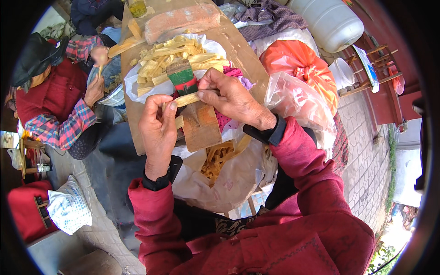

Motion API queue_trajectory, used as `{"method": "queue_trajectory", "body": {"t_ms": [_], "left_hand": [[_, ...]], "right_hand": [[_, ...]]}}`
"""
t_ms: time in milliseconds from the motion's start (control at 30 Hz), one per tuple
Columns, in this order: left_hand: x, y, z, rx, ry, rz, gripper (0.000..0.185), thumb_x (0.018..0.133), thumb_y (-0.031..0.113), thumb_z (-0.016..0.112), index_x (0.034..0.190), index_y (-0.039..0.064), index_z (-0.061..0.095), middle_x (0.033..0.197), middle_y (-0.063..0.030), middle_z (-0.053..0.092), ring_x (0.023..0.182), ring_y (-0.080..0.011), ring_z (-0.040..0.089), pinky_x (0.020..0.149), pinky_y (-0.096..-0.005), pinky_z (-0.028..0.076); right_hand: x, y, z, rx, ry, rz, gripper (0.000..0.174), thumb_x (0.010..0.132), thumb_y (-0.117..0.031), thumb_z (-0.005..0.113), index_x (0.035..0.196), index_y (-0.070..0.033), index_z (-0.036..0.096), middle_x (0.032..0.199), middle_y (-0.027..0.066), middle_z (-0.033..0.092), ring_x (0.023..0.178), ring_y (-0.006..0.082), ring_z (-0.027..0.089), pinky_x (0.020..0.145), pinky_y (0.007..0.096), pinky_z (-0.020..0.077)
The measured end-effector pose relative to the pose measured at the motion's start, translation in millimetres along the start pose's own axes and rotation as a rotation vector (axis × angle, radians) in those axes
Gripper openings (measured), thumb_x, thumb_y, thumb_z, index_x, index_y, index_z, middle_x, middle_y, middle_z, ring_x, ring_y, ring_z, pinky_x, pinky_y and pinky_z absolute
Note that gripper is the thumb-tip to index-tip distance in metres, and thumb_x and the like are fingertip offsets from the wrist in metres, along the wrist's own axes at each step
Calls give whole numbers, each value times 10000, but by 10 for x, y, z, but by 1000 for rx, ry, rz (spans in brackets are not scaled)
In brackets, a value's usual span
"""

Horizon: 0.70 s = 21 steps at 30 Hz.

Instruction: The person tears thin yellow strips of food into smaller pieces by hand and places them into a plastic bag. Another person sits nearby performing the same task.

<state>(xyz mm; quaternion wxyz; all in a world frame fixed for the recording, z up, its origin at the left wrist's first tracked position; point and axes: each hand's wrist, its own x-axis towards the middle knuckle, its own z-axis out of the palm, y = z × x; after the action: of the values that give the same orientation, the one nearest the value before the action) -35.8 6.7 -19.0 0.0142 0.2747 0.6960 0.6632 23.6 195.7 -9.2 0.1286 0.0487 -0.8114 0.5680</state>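
A pale yellow fibrous strip (187, 100) stretches between my two hands. My left hand (159, 123) pinches its left end with thumb and fingers. Its right end is in the grip of my right hand (229, 98). Right behind the strip stands a wooden block (181, 76) wrapped in green and red tape. Below the strip, a small wooden board (202, 129) juts over the table's near edge, with another piece of strip at its left side. Beyond the block, a heap of similar yellow strips (172, 56) rests on a white plastic bag (132, 84).
The wooden table (237, 37) carries a brick (182, 21). Below its edge, an open plastic bag (220, 192) holds curled orange-yellow strips (218, 160). An orange tied bag (292, 65) stands at right. At left, a co-worker (62, 89) handles a strip over a basin (115, 92).
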Motion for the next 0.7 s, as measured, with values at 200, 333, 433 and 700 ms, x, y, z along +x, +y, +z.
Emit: {"method": "queue_trajectory", "body": {"t_ms": [200, 333, 433, 700], "left_hand": [[-66, -86, -66, 418, -28, -54, 59, 882, 36, 626, 854, 39, 575, 635, 41, 491, 589, -30, 430, 515, -227, 364], [-165, 94, -200, 280, -227, -158, 166, 817, 113, 734, 819, 28, 591, 581, -39, 549, 521, -80, 505, 491, -246, 400], [-256, 246, -211, 242, -331, -169, 307, 748, 184, 817, 884, 30, 589, 604, -79, 588, 520, -121, 552, 523, -247, 455], [-247, 311, -52, 596, -314, 319, 135, 842, 110, 685, 893, 53, 574, 730, -145, 591, 630, -347, 594, 531, -404, 454]], "right_hand": [[-78, 95, 71, -484, 57, -34, 161, 870, -119, 658, 862, -26, 527, 716, 119, 607, 662, 240, 631, 611, 339, 487], [-133, 86, 29, -50, -32, 153, 154, 872, -111, 664, 841, -32, 535, 713, 57, 583, 677, 141, 581, 613, 310, 472], [-171, 16, -26, 151, -145, 186, 147, 891, -124, 660, 850, -34, 551, 737, 5, 564, 740, 82, 534, 638, 282, 461], [-211, -182, 33, 354, -359, 229, 232, 943, -251, 619, 888, -30, 581, 786, -23, 556, 745, 55, 488, 652, 259, 434]]}}
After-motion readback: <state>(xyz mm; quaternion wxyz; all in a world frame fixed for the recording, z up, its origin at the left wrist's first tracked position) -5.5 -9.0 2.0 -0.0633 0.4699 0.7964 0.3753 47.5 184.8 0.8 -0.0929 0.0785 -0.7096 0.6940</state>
